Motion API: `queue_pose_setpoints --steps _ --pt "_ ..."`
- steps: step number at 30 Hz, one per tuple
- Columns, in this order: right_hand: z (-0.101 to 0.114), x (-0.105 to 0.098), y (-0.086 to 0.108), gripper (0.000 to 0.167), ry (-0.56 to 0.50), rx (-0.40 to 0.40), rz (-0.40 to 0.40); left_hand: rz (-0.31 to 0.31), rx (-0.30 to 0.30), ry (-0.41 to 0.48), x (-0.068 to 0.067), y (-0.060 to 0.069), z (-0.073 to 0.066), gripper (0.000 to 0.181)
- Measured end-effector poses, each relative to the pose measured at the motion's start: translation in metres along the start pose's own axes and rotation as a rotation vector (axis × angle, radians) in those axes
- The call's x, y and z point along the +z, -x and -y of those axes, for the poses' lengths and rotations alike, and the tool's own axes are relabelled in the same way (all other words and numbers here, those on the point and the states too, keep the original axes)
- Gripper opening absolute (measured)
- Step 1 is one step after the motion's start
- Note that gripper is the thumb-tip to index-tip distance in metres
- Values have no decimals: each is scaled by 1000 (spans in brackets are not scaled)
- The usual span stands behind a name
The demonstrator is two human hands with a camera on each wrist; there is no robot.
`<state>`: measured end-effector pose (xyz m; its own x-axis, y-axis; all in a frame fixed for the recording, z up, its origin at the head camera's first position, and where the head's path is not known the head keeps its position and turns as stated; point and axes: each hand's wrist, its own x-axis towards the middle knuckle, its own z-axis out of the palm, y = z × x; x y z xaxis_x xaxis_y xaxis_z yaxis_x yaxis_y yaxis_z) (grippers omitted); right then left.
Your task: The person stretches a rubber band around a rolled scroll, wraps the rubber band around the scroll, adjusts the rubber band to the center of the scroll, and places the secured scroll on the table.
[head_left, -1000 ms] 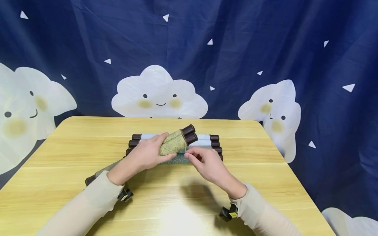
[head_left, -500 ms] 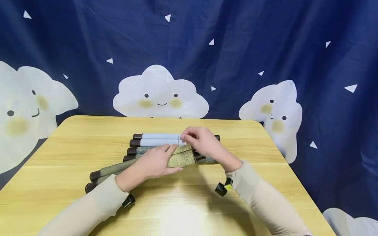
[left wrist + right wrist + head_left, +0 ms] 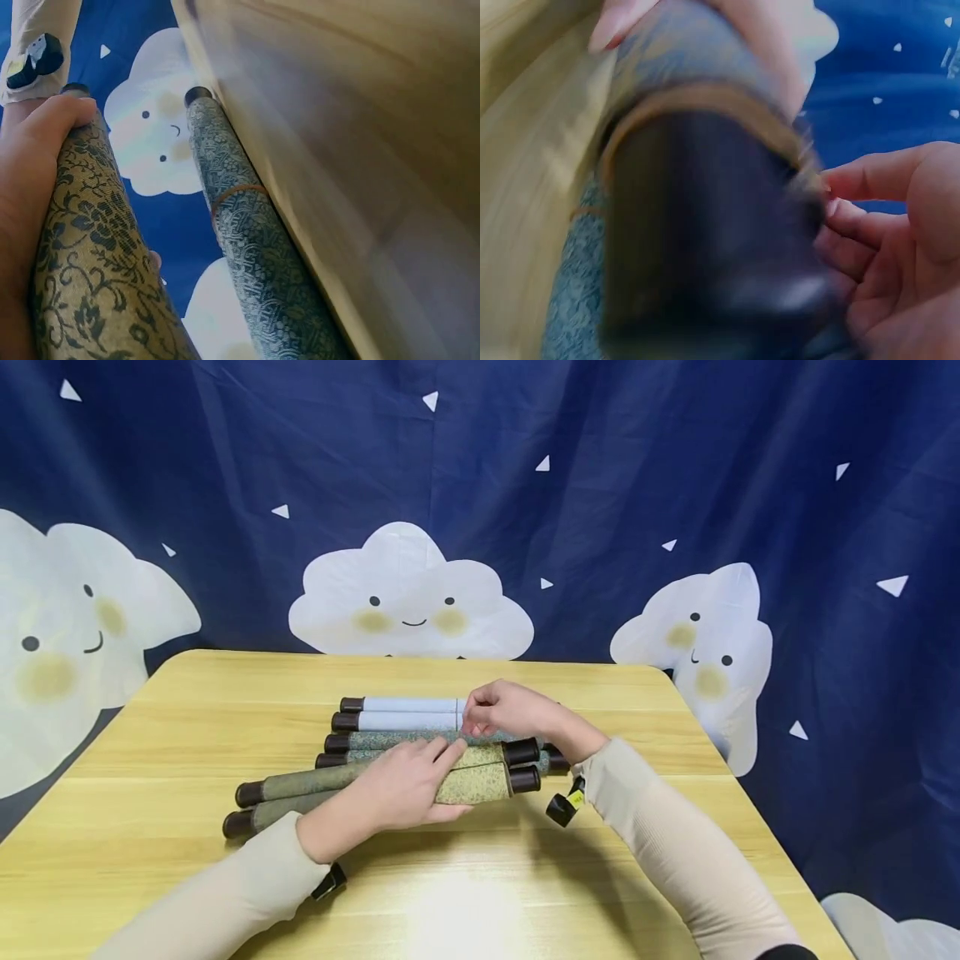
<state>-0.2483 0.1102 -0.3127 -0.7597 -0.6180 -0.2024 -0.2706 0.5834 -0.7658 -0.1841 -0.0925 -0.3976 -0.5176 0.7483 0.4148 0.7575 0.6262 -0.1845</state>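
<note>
A rolled scroll (image 3: 474, 785) in yellow-green patterned fabric, with paired dark rollers, slants above the table. My left hand (image 3: 408, 781) grips it around the middle; in the left wrist view the thumb lies over its floral cloth (image 3: 94, 255). My right hand (image 3: 513, 710) is at the scroll's right end, palm side turned in. In the right wrist view a thin brown band (image 3: 697, 97) circles the roll beside a blurred dark roller end (image 3: 705, 240). Right thumb and fingertips (image 3: 847, 184) pinch at the band's edge; the pinched part is small and blurred.
Behind lies a teal patterned scroll (image 3: 375, 741), partly covered, with a brown band (image 3: 238, 191) around it. Farther back is a pale blue-white scroll (image 3: 405, 721), also tied. They rest on the wooden table (image 3: 187, 727), before a dark blue cloud-print curtain (image 3: 465, 443).
The yellow-green scroll's right end has swung down and towards the person. My right hand has risen from below that end to its far side, staying near it. My left hand keeps its grip.
</note>
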Motion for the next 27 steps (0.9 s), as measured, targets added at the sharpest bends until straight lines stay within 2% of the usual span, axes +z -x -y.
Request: queue_pose_setpoints --steps 3,9,14,20,23,27 --pt "10 2 9 24 62 -63 -44 47 -45 23 1 -1 0 84" --pt "27 14 36 20 114 -140 -173 167 -202 81 -3 -8 7 84" --pt "24 30 48 18 126 -167 -288 163 -301 122 -8 -15 8 84" --pt "11 52 57 14 118 -206 -417 151 -360 192 -12 -22 13 91" --pt "1 61 61 13 100 -228 -452 178 -394 249 -12 -25 17 97" --pt "-13 67 65 14 1 -241 -444 189 -431 347 -14 -27 22 92"
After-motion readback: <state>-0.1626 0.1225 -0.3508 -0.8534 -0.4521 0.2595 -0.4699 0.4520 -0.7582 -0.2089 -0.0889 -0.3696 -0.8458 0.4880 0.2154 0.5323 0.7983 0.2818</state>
